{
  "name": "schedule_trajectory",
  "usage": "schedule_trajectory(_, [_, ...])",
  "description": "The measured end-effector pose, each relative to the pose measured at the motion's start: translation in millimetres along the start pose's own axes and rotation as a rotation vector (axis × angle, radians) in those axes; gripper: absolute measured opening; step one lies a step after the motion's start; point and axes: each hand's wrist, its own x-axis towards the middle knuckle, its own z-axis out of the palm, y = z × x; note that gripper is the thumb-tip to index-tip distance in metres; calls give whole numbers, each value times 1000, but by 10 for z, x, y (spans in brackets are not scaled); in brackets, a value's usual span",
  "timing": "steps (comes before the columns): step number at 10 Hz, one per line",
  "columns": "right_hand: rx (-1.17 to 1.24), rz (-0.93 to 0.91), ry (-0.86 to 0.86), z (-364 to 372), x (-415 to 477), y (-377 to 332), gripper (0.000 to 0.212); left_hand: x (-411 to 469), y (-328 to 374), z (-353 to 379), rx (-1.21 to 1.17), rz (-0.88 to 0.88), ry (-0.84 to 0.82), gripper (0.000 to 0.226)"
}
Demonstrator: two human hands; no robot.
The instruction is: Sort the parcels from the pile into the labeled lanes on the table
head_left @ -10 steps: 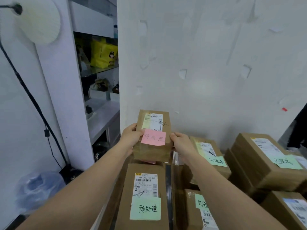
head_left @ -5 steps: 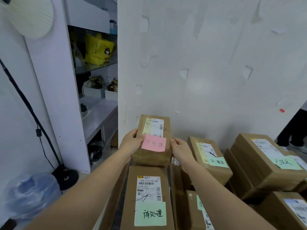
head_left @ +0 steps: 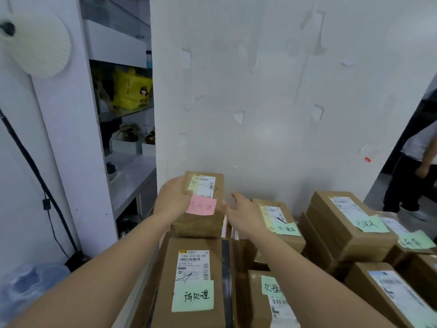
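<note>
Cardboard, brown: the pink-note parcel sits at the far end of the left column of the pile, close to the white wall and directly behind the front parcel. Its top face carries one white shipping label and one pink note.

Left hand: arm extended forward. The palm is against the parcel's left side face and the fingers lie along that side. The thumb is hooked over the top edge, its tip just beside the pink note. This hand holds the parcel.

Right hand: arm extended forward, hand at the parcel's right side. The fingers are straight and spread, gripping nothing. The fingertips are blurred, so whether they touch the parcel's right edge cannot be told.

Count, parcels: at least seven brown boxes show a top face. Two lie in the left column, two in the middle, and three or more at the right, some stacked on others.

Count, notes: one pink and five green notes. The green ones sit singly on the front parcel, the lower middle parcel, the upper middle parcel, the large right parcel and the far-right parcel. The lower right parcel shows a white label only.

Surroundings: one shelf unit holding one yellow bag, and one other person at the far right edge.
</note>
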Motion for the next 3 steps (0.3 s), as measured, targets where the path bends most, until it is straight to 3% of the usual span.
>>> schedule_trajectory(3, [-277, -117, 13, -571, -524, 313, 63, -582, 527, -32, 319, 250, -6, 44])
